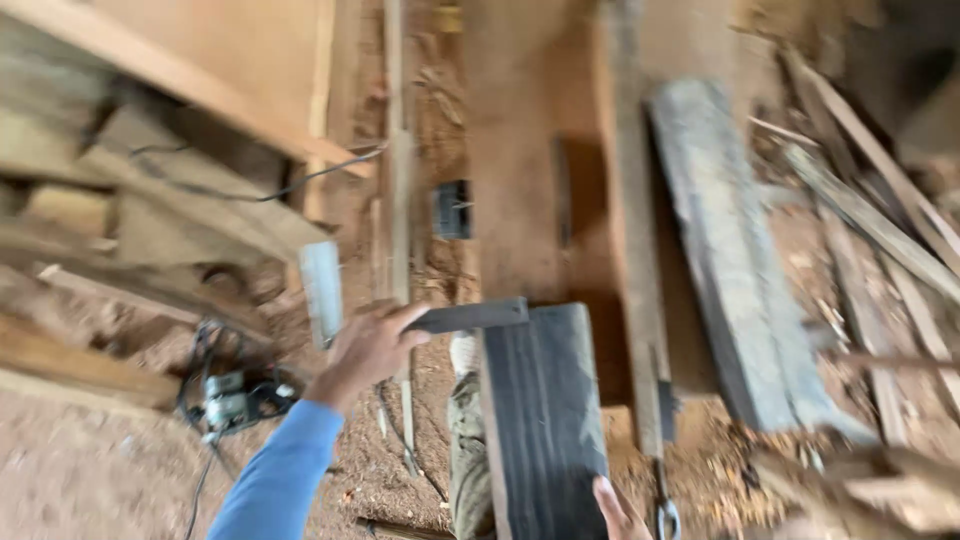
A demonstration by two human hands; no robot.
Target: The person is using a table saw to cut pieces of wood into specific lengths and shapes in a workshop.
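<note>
A sawdust-strewn workshop floor [100, 480] fills the frame. At centre, the left hand [368, 345] grips a metal square [400, 305] over a dark plank [545, 420]; the right hand [618, 510] steadies the plank's lower edge. A loose hold could let the square slip.

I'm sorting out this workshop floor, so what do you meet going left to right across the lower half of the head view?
Power tool with cable → left hand holding a carpenter's square → dark plank → right hand → grey board.

The square [400, 300] sits at the far end of the plank [545, 420]. A board [740, 260] lies right of the plank. A power tool [228, 400] lies on the floor [90, 470], left of both.
</note>
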